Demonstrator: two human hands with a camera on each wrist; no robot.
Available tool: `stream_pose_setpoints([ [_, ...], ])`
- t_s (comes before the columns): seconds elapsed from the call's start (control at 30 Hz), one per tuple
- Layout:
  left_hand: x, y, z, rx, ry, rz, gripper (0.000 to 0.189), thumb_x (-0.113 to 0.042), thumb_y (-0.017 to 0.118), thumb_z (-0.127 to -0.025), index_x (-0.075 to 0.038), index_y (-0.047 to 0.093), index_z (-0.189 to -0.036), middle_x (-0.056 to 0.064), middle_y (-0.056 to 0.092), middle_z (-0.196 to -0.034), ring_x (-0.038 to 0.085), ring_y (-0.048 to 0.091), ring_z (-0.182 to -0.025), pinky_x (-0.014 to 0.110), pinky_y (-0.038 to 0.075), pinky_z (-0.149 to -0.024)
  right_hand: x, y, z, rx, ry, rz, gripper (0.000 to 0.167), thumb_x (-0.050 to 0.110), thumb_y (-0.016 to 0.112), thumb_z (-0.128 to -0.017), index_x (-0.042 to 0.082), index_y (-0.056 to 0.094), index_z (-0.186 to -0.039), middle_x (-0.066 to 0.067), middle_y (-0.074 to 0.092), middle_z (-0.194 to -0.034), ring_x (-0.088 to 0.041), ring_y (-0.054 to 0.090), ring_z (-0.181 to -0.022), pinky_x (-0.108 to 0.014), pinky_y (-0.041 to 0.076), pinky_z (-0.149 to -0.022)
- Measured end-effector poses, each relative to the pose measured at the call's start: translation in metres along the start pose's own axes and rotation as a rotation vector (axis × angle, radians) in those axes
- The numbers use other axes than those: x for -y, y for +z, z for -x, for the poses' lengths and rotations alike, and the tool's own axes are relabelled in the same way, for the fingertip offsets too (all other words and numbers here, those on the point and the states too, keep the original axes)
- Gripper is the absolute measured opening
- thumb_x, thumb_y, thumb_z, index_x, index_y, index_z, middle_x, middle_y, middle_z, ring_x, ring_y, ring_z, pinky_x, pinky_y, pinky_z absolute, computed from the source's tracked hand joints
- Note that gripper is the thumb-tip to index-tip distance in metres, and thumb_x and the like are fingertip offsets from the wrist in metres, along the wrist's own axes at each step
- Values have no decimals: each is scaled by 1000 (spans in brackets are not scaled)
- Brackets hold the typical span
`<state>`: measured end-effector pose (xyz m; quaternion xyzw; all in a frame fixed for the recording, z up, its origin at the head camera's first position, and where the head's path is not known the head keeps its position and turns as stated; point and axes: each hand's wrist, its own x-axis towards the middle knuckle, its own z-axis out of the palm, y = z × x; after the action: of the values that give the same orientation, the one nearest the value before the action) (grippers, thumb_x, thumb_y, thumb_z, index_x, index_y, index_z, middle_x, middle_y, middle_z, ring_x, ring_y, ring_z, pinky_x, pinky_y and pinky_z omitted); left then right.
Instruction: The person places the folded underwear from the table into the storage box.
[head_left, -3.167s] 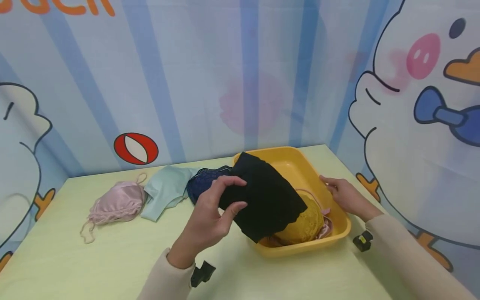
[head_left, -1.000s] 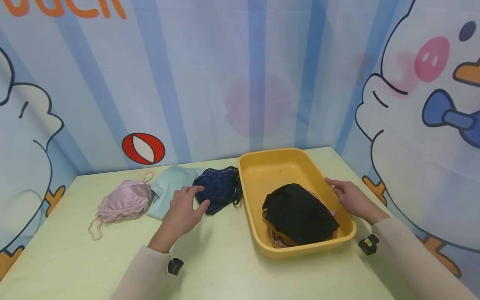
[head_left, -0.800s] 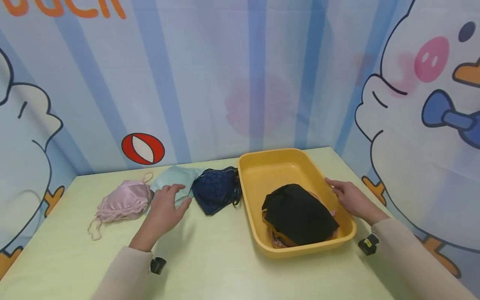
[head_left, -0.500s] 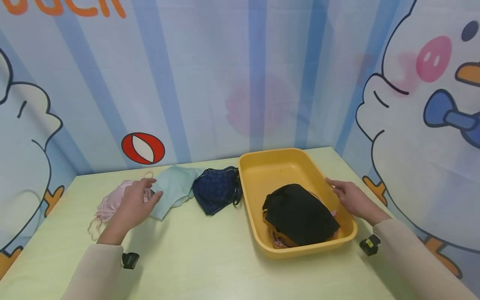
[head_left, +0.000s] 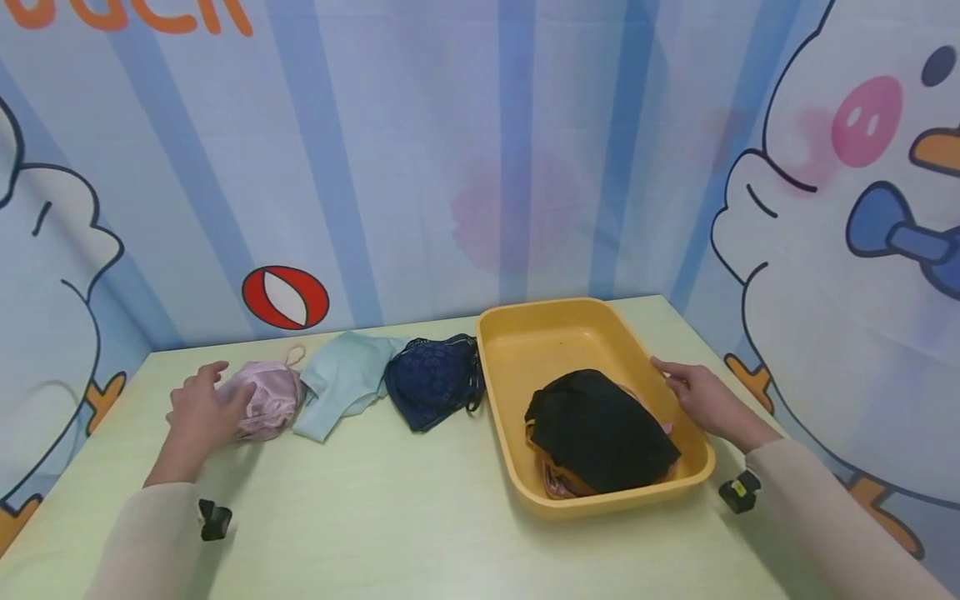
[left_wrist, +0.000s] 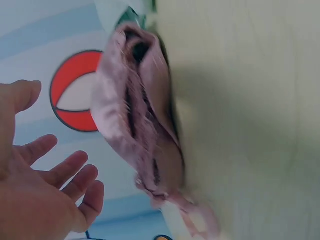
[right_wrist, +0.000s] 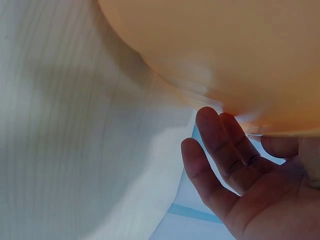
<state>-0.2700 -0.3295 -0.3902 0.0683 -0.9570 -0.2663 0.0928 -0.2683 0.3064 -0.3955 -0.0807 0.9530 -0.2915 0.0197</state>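
Note:
My left hand (head_left: 201,417), fingers spread and loosely bent, hovers over the left side of a folded pink satin bra (head_left: 272,402). The left wrist view shows nothing in that hand; the folded bra (left_wrist: 131,115) lies beyond its fingertips. On the other side, my right hand (head_left: 708,400) grips the right rim of a yellow plastic tub (head_left: 558,333). From the right wrist, its fingers (right_wrist: 212,132) show at the tub's outer wall (right_wrist: 240,55). Inside the tub's near half a black folded garment (head_left: 600,429) covers mustard and pink pieces.
Between the pink bra and the tub lie a folded mint garment (head_left: 341,379) and a navy lace bra (head_left: 431,379), which reaches the tub's left wall. A printed cloth backdrop (head_left: 420,167) rises behind the pale table (head_left: 360,525).
My left hand has laid the black garment in the tub, let go, and swept left past the navy and mint pieces to the pink bra. My right hand has stayed at the rim.

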Motion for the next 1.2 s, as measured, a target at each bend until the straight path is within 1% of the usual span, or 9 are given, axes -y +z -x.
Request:
stream_pose_setpoints([
  [0.13,16,-2,-3,48,-98,21,80,-51,38,-96,10,17,-143,42,28,-131,61,22,-115,69,21,-84,-1,0,2,-6,-11,-9,43,0,36,-100,-3,35,-143,-30,38,-139,-29,54,-90,-31,45,-65],
  [0.27,31,-3,-4,147,-196,39,89,-60,33,-93,9,7,-145,45,20,-133,66,16,-116,72,19,-86,-1,0,3,-10,-24,-10,42,0,37,-100,-2,35,-142,-29,40,-138,-25,55,-87,-31,44,-67],
  [0.3,34,-4,-4,173,-220,44,91,-62,32,-93,8,5,-145,46,16,-134,68,14,-117,73,18,-87,-1,0,3,-8,-29,-13,42,1,37,-100,-2,35,-142,-28,40,-139,-26,55,-83,-31,44,-66],
  [0.4,41,-4,-6,221,-262,61,95,-65,33,-90,5,0,-146,46,12,-136,71,9,-117,75,16,-88,-1,0,3,-11,-46,-3,42,1,38,-100,-2,36,-142,-27,40,-139,-25,56,-82,-32,44,-66],
  [0.6,43,0,-10,260,-262,59,105,-71,37,-86,6,-3,-145,43,18,-135,71,9,-117,76,18,-85,0,-1,2,-2,-47,-9,42,3,39,-101,0,37,-142,-25,40,-140,-27,56,-98,-32,45,-72],
  [0.73,42,1,-15,281,-263,60,106,-70,40,-86,6,-4,-145,43,17,-137,71,6,-118,76,16,-86,-1,-1,2,2,-44,-25,42,4,38,-101,0,36,-143,-25,41,-140,-27,56,-96,-33,46,-73],
  [0.9,41,4,-21,291,-199,43,97,-61,43,-90,7,2,-145,44,17,-137,70,7,-119,77,8,-89,-3,0,1,-14,-42,-19,42,1,38,-100,-1,37,-142,-25,41,-140,-27,56,-94,-33,46,-73],
  [1.03,41,6,-21,242,-154,23,87,-55,46,-92,6,11,-143,44,21,-136,67,16,-119,78,7,-88,-3,1,0,-19,-31,-16,42,0,38,-100,-2,37,-142,-26,40,-140,-28,55,-94,-32,45,-70],
  [1.2,39,6,-22,163,-139,27,70,-34,51,-95,2,17,-144,42,27,-134,64,22,-119,75,12,-91,-3,0,1,-17,-16,-7,42,0,37,-100,-1,37,-142,-26,40,-140,-27,55,-90,-31,45,-67],
])
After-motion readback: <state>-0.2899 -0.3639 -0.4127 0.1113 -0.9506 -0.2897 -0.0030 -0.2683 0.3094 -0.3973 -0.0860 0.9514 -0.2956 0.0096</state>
